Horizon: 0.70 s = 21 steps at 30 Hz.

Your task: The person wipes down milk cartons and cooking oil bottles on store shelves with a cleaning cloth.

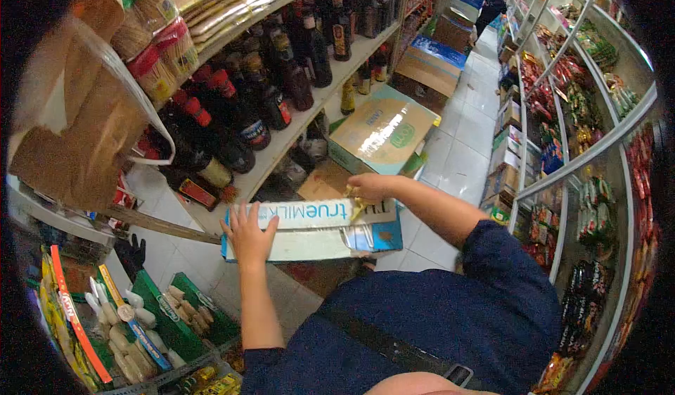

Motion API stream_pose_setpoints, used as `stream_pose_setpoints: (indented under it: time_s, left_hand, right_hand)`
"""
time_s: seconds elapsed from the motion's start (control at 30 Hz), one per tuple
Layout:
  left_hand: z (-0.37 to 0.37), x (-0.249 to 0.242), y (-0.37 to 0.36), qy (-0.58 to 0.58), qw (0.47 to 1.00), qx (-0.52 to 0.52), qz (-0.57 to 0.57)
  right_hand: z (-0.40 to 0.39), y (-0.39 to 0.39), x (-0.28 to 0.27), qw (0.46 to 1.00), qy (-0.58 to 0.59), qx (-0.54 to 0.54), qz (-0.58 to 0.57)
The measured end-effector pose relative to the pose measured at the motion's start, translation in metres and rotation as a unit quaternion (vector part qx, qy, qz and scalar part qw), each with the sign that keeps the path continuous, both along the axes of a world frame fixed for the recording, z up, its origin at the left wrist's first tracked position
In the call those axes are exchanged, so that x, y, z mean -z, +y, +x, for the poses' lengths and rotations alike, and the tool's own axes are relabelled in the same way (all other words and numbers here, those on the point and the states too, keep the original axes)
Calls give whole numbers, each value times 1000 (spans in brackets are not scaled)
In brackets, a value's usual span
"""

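A white and blue carton marked "true MILK" [302, 244] lies in front of my body, below the bottle shelf. My left hand [253, 232] rests flat on its left part with the fingers spread. At the carton's upper right, my right hand [373, 186] is closed on something small and yellowish, too blurred to name, close to the carton's lettering. The carton's right end shows a blue side and a strip of clear tape.
Dark bottles [313, 50] line the shelf at the upper left. A taped carton [383, 129] stands beyond my hands, with more boxes [429, 71] behind. Racks of packets [590, 205] run along the right. Green bins [165, 307] stand lower left. A person [491, 1] is far down the aisle.
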<state>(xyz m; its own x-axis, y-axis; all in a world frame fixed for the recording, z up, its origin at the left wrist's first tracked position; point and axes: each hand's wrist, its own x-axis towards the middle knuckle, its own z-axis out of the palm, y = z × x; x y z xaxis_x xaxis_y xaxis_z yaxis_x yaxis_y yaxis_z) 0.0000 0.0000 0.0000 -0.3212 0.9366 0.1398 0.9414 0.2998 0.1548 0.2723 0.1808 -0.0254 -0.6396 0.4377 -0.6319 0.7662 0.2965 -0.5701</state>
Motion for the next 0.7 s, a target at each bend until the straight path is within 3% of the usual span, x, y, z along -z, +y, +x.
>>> stream_pose_setpoints:
  time_s: [0.07, 0.17, 0.2, 0.23, 0.3, 0.5, 0.7]
  left_hand:
    - [-1, 1, -10, -6, 1000, 0, 14]
    - [2, 2, 14, -8, 1000, -10, 10]
    - [3, -1, 11, -9, 1000, -6, 15]
    - [0, -3, 13, -6, 1000, -2, 28]
    - [-4, -3, 16, -1, 999, 0, 48]
    - [-3, 3, 14, -27, 997, -7, 70]
    - [-3, 0, 14, -31, 998, -5, 61]
  right_hand:
    - [-14, 5, 37, 997, 34, -68, -23]
    - [-47, 52, 87, 939, 141, -315, -4]
    - [-65, 51, 105, 947, 150, -274, -70]
    - [-83, 44, 123, 961, 150, -139, -184]
    - [-127, 27, 155, 936, 183, -1, -301]
    - [-218, 0, 175, 908, 139, -71, -389]
    - [-156, -8, 185, 908, 87, -97, -397]
